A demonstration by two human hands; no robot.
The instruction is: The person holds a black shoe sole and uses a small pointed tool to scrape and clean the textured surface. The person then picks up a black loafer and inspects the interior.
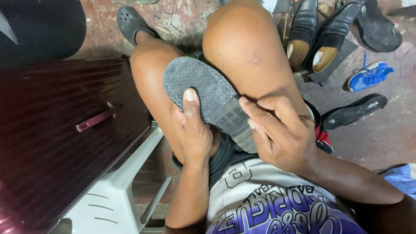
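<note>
I see the shoe sole [203, 93] propped between the knees, tread side up, with the left hand [193, 134] closed around its edge, thumb pressed flat on the grey toe part, and the right hand [281, 134] curled with its fingertips pinching at the darker heel part. My worry is grip: the piece rests on bare skin with nothing firm under it, so a hard pull at the heel could, I judge, twist it out of the left hand or let it drop to the floor [381, 134]. If the two layers are glued, an uneven tug might tear the thin one. The toe part looks like pebbled grey rubber, rounded and slightly domed; the heel section is ribbed, darker and stiffer-looking. Beside the left knee stands a dark, glossy, grooved worktop [52, 130] on a white plastic frame; black leather shoes [316, 34] and a blue sneaker [368, 76] lie well apart.
</note>
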